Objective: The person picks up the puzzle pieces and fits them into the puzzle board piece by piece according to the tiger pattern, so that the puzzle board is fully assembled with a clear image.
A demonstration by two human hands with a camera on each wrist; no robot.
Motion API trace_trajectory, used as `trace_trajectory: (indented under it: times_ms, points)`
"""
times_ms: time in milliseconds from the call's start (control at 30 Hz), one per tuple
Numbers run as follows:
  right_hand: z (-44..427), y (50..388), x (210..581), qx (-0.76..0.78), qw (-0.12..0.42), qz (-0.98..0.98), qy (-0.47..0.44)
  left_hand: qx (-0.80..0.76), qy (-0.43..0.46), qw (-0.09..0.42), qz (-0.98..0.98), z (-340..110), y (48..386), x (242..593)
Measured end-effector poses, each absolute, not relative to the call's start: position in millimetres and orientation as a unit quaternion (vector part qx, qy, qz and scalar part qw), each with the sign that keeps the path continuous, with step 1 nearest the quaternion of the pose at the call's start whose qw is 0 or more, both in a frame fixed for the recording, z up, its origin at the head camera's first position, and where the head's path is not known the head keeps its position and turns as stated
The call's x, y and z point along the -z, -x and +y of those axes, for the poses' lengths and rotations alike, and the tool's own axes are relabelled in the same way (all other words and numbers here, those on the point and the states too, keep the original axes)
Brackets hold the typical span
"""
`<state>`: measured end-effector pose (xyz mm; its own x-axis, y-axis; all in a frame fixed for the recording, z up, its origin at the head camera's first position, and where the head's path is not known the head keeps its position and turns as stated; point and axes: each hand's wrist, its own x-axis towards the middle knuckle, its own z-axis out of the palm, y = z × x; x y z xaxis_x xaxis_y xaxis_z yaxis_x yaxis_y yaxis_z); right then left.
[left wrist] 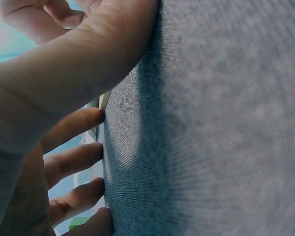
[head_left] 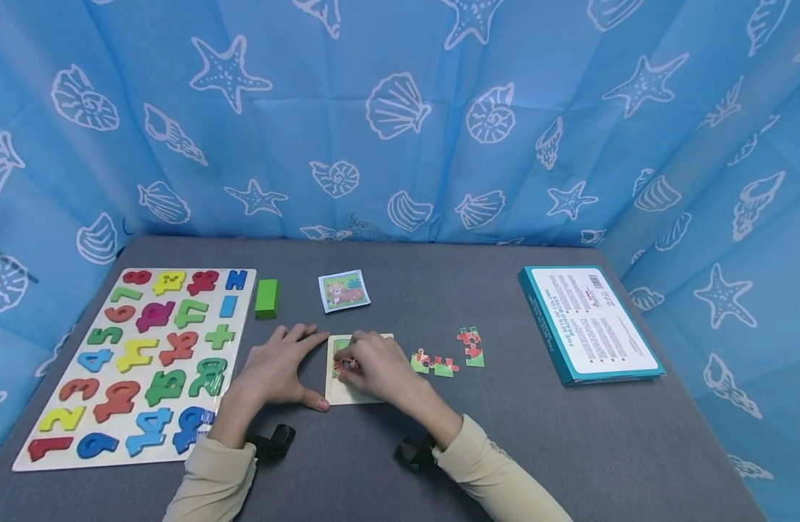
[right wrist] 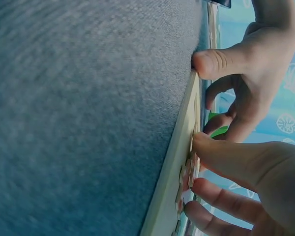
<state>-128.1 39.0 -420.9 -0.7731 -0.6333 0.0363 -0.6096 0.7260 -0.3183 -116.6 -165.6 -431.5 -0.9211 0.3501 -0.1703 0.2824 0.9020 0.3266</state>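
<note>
A small pale puzzle board (head_left: 360, 396) lies in front of me, with picture pieces (right wrist: 186, 178) in its left part. My left hand (head_left: 272, 370) spreads along the board's left side, fingers extended; the thumb (right wrist: 206, 64) touches the near corner and the index fingertip is at the far one. Over the board, my right hand (head_left: 381, 366) pinches a puzzle piece (head_left: 349, 364) with an animal's face between thumb and fingers. The right palm hides much of the board. Several loose red-and-green puzzle pieces (head_left: 444, 367) lie right of it.
Behind the board lies a picture card (head_left: 344, 290), with a green block (head_left: 266, 298) to its left. A large number board (head_left: 128, 341) fills the table's left side. A teal-and-white box (head_left: 592, 322) lies at right. Blue curtains (head_left: 400, 167) hang behind the grey table (head_left: 543, 442).
</note>
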Motion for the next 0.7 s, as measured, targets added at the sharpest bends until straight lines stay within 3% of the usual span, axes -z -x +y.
trace_trajectory:
  times_ms: [700]
  points:
    - [36.2,121.1,423.8,0.113,0.024,0.934,0.337,-0.146,-0.161,0.115,0.969,-165.4,116.5,432.4]
